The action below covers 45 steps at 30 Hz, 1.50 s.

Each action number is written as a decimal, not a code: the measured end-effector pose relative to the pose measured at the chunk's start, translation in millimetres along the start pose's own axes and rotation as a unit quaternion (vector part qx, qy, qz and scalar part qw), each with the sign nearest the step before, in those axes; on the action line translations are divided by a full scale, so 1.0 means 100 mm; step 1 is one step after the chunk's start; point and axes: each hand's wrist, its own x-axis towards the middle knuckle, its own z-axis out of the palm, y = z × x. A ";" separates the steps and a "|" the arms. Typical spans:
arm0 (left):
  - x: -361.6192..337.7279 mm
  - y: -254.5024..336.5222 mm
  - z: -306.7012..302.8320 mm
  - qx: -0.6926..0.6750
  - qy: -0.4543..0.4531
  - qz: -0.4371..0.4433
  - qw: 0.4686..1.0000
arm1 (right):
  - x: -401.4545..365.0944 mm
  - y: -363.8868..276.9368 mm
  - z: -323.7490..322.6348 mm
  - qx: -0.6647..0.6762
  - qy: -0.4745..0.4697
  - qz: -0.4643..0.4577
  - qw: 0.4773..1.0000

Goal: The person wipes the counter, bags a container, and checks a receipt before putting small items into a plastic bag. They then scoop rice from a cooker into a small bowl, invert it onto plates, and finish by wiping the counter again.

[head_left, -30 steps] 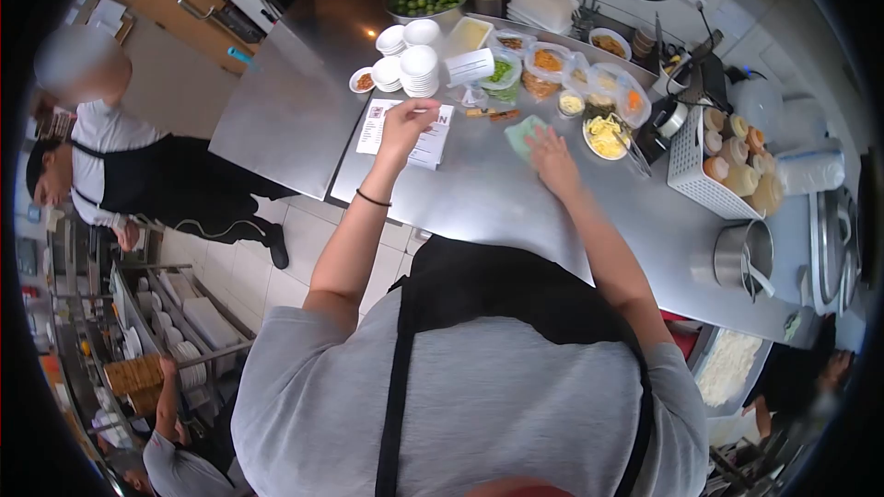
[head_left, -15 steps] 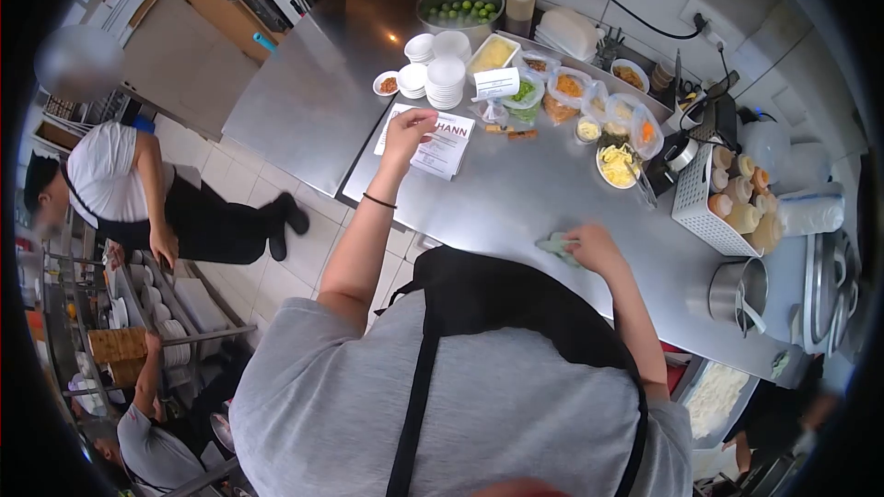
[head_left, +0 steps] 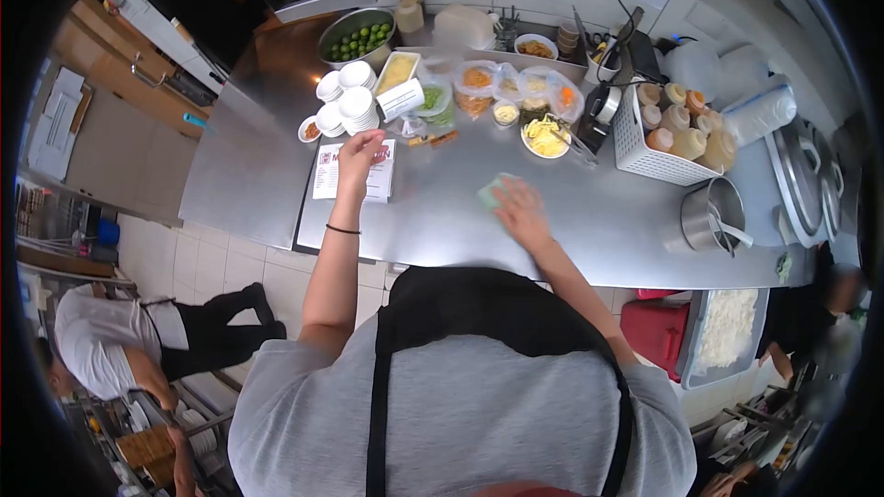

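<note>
My right hand (head_left: 521,210) presses a pale green cloth (head_left: 491,190) flat on the steel counter (head_left: 442,221), near its middle. My left hand (head_left: 359,152) rests with curled fingers on a printed paper sheet (head_left: 328,174) lying on the counter's left part. A black band circles my left wrist. Just beyond the paper stand stacks of small white bowls (head_left: 350,103).
Bagged and tubbed ingredients (head_left: 497,83), a bowl of limes (head_left: 357,37), a white basket of sauce bottles (head_left: 677,129) and a steel pot (head_left: 711,213) line the counter's back and right. A tray of rice (head_left: 726,331) sits lower right. Other people work at left and right.
My right hand slid the cloth from the counter's far side toward me, then back out to the middle. My left hand stayed on the paper. The view shifted rightward.
</note>
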 end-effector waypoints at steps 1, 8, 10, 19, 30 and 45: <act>0.01 -0.03 0.01 -0.001 -0.005 0.004 1.000 | -0.11 0.21 -0.06 -0.006 0.044 0.034 0.998; 0.12 -0.14 0.09 -0.008 -0.001 -0.018 1.000 | -1.55 1.56 -0.72 -0.094 0.175 0.281 0.939; 0.13 -0.09 0.13 -0.009 -0.005 -0.010 1.000 | -2.04 1.72 -0.91 -0.141 0.183 0.356 0.906; 0.15 0.05 -0.22 -0.028 0.033 0.018 0.999 | -3.75 2.20 -1.55 -0.077 0.222 0.729 0.643; 0.10 0.16 0.04 -0.010 0.026 0.062 0.998 | -1.60 1.72 -0.87 -0.079 0.110 0.392 0.910; -0.23 -0.16 0.46 0.083 -0.081 0.046 0.992 | 0.61 2.96 -3.84 -0.399 0.270 0.237 0.844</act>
